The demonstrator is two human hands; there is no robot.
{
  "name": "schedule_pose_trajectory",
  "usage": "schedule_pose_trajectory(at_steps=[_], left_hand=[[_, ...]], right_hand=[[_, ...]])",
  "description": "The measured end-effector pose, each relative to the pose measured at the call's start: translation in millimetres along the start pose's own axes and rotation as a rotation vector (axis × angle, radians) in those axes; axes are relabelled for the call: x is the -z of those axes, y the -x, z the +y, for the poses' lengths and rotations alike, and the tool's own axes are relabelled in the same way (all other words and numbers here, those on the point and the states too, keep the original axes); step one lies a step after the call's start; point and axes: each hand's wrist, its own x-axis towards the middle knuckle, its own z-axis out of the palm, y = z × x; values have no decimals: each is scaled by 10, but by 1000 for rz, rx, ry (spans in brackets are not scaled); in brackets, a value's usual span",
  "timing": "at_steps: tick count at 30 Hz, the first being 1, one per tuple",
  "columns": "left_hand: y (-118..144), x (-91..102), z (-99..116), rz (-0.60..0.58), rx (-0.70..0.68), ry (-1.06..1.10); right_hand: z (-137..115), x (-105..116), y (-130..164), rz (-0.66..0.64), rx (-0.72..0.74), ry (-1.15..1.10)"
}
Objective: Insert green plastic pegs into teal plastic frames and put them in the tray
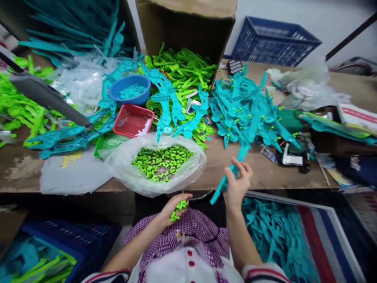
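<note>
My left hand (168,209) is cupped low in front of the table edge, fingers curled around several small green plastic pieces (178,210). My right hand (239,188) grips a long teal plastic part (243,151) between thumb and fingers. This part slants up and away, and its far end overlaps a pile of similar teal parts (232,98), so its outline there is blurred. Just beyond my left hand lies an open clear plastic bag (118,167) holding many more of the green pieces (165,161).
Behind the bag are a red tray (123,122), a blue bowl (129,78) and a cardboard box (191,23) spilling green parts (182,67). A blue crate (273,41) stands at the back right. Below the table, a striped container (316,239) holds teal parts.
</note>
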Motion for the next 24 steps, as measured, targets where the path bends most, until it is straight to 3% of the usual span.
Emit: schedule_pose_trajectory(at_steps=[3, 5, 9, 13, 16, 20, 24], left_hand=[[24, 3, -3, 15, -7, -23], [28, -35, 6, 15, 2, -47], [68, -232, 109, 9, 36, -15], [148, -459, 318, -65, 16, 176], [177, -601, 462, -125, -3, 284], [85, -805, 621, -166, -8, 361], [-175, -998, 768, -131, -113, 415]], right_hand=[[346, 558, 353, 32, -168, 133], [563, 657, 508, 74, -287, 165], [843, 360, 468, 149, -430, 108], [909, 69, 316, 37, -392, 35], [967, -1, 369, -28, -379, 44], [1109, -91, 423, 7, -342, 114], [995, -14, 365, -103, -176, 195]])
